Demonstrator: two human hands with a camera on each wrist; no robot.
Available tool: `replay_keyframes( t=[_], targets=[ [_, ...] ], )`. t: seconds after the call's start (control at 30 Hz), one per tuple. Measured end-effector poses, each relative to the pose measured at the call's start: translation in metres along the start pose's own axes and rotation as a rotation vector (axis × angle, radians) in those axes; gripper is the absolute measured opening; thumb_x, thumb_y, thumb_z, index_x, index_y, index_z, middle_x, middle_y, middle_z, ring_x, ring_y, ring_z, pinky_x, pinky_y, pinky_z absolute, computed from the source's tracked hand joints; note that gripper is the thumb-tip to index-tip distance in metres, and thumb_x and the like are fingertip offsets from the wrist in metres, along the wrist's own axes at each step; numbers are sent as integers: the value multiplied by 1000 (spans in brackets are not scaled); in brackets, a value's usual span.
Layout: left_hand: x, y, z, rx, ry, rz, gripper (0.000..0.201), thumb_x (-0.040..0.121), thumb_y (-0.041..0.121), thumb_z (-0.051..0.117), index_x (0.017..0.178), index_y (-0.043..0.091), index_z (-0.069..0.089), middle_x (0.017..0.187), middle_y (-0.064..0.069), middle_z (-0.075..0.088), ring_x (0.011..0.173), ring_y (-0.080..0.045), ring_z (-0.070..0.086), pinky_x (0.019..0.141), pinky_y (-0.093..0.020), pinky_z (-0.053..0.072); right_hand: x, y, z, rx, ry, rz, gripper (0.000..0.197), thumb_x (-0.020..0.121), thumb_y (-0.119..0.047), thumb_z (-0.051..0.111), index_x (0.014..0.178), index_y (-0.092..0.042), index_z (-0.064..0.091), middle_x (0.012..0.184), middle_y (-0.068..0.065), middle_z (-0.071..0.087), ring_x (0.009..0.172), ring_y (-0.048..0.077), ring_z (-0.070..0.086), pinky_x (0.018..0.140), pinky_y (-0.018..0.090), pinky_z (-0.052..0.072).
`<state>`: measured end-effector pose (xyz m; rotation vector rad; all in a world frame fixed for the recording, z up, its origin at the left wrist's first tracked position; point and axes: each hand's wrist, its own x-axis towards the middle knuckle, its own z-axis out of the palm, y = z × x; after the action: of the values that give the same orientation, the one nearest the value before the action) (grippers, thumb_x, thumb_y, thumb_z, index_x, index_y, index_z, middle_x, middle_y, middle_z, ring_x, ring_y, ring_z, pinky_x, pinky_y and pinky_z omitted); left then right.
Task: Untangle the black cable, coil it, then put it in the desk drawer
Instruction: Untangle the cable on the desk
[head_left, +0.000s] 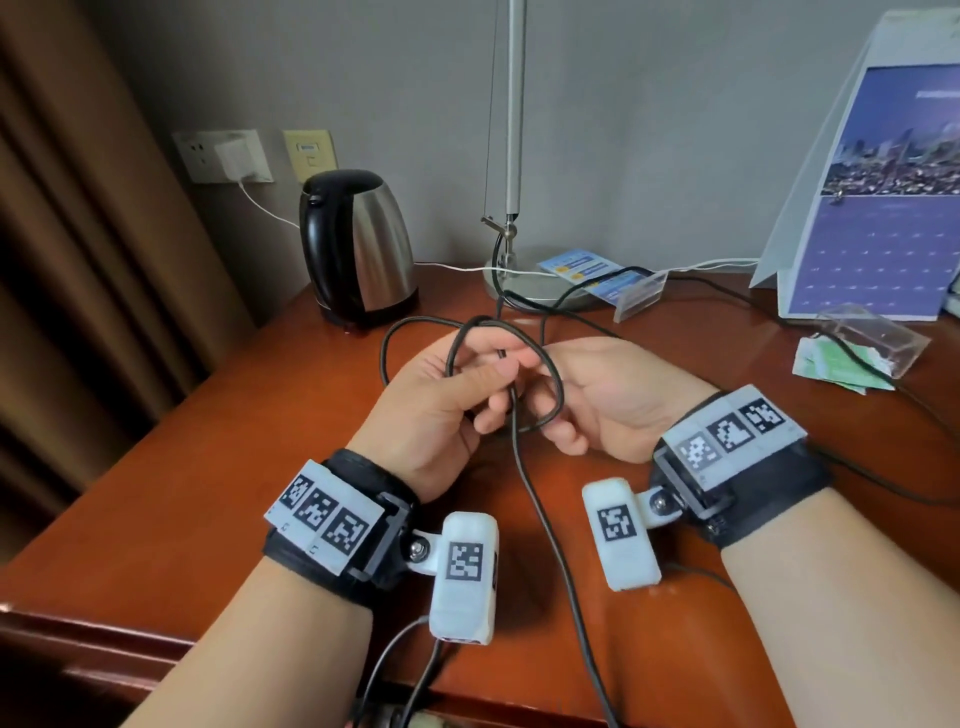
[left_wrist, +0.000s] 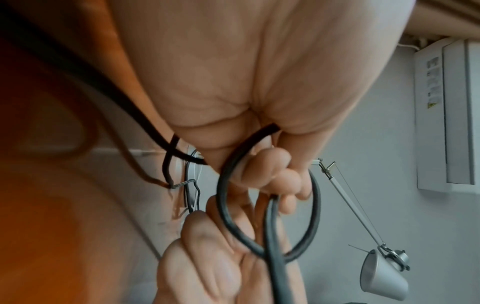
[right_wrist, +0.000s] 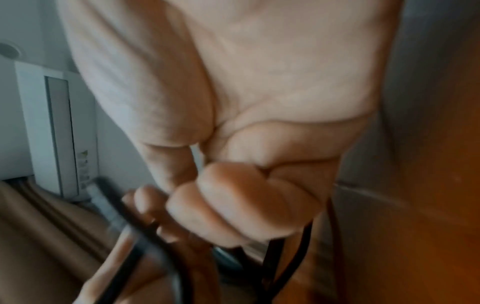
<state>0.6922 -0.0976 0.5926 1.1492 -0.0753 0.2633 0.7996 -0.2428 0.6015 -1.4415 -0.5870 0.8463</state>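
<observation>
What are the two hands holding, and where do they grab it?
Both hold the black cable. The left hand pinches its loop; the right hand curls round the loop's other side.

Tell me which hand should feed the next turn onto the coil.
Probably the right hand. The left hand already pinches the loop of the cable under its thumb, so it serves as the anchor. The right grips the strand beside the loop, well placed to draw in slack.

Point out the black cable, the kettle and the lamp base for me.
black cable (head_left: 555, 370), head view, on the loop held between the hands.
kettle (head_left: 375, 236), head view, on its steel body.
lamp base (head_left: 524, 287), head view, on the round foot's top.
</observation>
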Motion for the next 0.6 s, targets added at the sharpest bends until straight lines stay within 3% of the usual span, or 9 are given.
replay_keyframes(
  t=[0.07, 0.13, 0.23, 0.3, 0.37, 0.43, 0.53, 0.6],
  targets=[
    [2, 0, -2, -34, 83, 14, 27, 94, -3, 58, 120, -9, 58, 81, -4, 67, 50, -7, 46, 45, -17, 34, -3, -1, 1, -24, -131, 21, 19, 98, -19, 58, 104, -5, 70, 64, 4, 50, 46, 14, 38, 44, 23, 22],
    [3, -2, -3, -20, 135, 1, 38, 96, -3, 57, 132, -14, 52, 71, -2, 56, 50, -8, 46, 44, -17, 34, -5, -2, -1, -41, -229, 52, 19, 98, -22, 58, 100, -11, 73, 62, 2, 47, 45, 13, 36, 43, 23, 19],
    [3, -3, -4, 36, 110, -8, 34, 97, 1, 58, 130, -6, 61, 57, -2, 47, 45, -11, 42, 43, -18, 33, -8, -1, 2, -70, -315, 72, 22, 95, -30, 60, 91, -17, 77, 59, 1, 45, 41, 9, 33, 42, 24, 14],
    [2, -4, -5, 85, 87, -23, 33, 96, 5, 59, 128, -2, 65, 56, -4, 50, 46, -12, 44, 43, -20, 31, -7, -1, 5, -112, -306, 48, 24, 99, -22, 58, 85, -15, 76, 56, -2, 53, 38, 6, 32, 40, 23, 12],
    [3, -5, -7, 103, 63, -52, 33, 97, 8, 61, 128, -3, 64, 73, -15, 56, 50, -10, 44, 42, -18, 32, -3, -1, 4, -106, -198, 3, 19, 101, -17, 59, 95, -7, 73, 62, 7, 56, 40, 7, 33, 38, 19, 14],
    [2, -7, -6, 119, 18, -92, 35, 95, 11, 64, 128, 0, 65, 92, -19, 55, 51, -8, 44, 42, -18, 31, 1, -2, 3, -53, 1, -41, 15, 101, -16, 60, 103, -6, 70, 63, 11, 50, 47, 13, 33, 37, 17, 19],
    [0, -7, -6, 105, -42, -167, 43, 90, 7, 68, 133, 8, 67, 94, -6, 69, 50, -6, 47, 43, -17, 34, 4, -2, 1, 51, 230, -142, 18, 103, -14, 55, 88, -7, 63, 59, 3, 56, 48, 17, 40, 38, 20, 28],
    [-3, -7, -6, 94, -123, -232, 46, 89, 3, 69, 134, 14, 68, 109, -15, 74, 50, -7, 51, 44, -17, 39, 5, -4, -2, 125, 338, -209, 22, 105, -16, 54, 86, -8, 63, 61, 2, 60, 44, 13, 44, 38, 20, 32]
  ],
)
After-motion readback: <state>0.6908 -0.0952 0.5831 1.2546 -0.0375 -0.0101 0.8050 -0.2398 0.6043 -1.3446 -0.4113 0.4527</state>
